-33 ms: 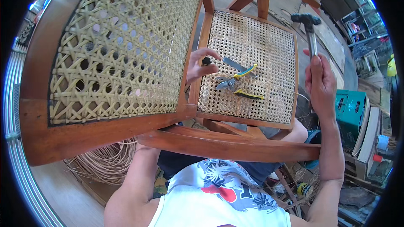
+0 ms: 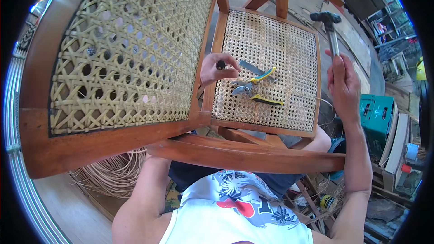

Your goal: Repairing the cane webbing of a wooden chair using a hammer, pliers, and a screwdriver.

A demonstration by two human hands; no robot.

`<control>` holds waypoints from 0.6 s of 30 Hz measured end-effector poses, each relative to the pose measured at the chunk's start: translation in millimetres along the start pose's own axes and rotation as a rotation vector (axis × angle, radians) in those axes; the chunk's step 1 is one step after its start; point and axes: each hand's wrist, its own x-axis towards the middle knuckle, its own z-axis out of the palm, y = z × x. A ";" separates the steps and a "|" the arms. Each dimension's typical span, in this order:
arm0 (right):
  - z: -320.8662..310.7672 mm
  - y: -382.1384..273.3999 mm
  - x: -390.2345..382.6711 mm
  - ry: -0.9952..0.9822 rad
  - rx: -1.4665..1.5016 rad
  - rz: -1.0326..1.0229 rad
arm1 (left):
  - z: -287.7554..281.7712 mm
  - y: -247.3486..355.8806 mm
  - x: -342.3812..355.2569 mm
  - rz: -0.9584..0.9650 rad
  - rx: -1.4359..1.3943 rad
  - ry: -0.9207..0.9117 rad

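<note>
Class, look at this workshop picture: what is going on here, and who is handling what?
A person works on a wooden chair with woven cane panels. The right hand holds a hammer raised beside the seat. The left hand pinches a small dark peg at the edge of the cane seat. Yellow-handled pruning shears lie on the seat. A coil of cane lies below.

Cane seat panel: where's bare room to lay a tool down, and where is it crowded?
Free: the far half of the cane seat beyond the metal blade, and the right strip beside the frame rail. Crowded: the near-left part, with the yellow-handled pruners and blade, and the left hand at the left rail. The right hand holds a hammer over the right edge.
</note>
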 end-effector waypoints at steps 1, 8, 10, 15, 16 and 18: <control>1.6 3.7 3.2 0.039 -0.032 0.016 | 3.4 -0.2 6.1 -0.049 -0.064 -0.107; 15.6 18.7 7.8 0.020 -0.230 -0.028 | 45.1 4.7 1.8 -0.103 0.280 0.516; 23.3 22.7 7.8 -0.023 -0.203 -0.032 | 23.3 7.3 6.7 -0.114 0.273 0.232; 28.6 17.2 3.9 -0.125 -0.218 -0.005 | -9.8 10.5 20.3 -0.126 0.106 -0.342; 27.9 14.5 3.4 -0.140 -0.236 -0.026 | -6.8 10.8 17.8 -0.117 0.100 -0.333; 29.1 11.8 4.6 -0.153 -0.241 -0.053 | 5.9 12.2 5.5 -0.161 -0.006 -0.058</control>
